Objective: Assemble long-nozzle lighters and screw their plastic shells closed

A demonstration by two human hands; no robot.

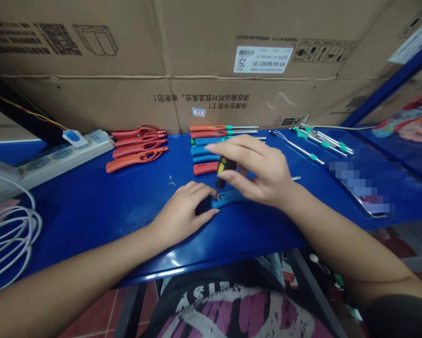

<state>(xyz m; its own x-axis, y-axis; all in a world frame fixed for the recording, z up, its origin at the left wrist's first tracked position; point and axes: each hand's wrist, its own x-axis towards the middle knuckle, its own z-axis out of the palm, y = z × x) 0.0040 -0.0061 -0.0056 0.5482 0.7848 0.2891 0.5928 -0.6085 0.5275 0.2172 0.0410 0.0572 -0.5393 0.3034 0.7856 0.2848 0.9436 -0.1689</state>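
My right hand (pixel 258 171) grips a short screwdriver (pixel 226 170) with a black and yellow handle, held upright. Its tip points down at the end of a blue lighter handle (pixel 230 198) lying on the table. My left hand (pixel 184 213) pinches that same end between thumb and fingers. The handle's far part is partly hidden under my right hand. A few small screws (pixel 172 181) lie just beyond my left hand. Behind the screwdriver, several red and blue long-necked lighters (pixel 205 154) with metal tubes are lined up, some covered by my right hand.
Several red and orange handle shells (pixel 138 146) lie at the back left, near a power strip (pixel 61 155) and coiled white cable (pixel 11 230). Metal tubes with green parts (pixel 323 141) lie at the back right, with a phone (pixel 362 188) nearby. Cardboard boxes (pixel 126 101) wall the back.
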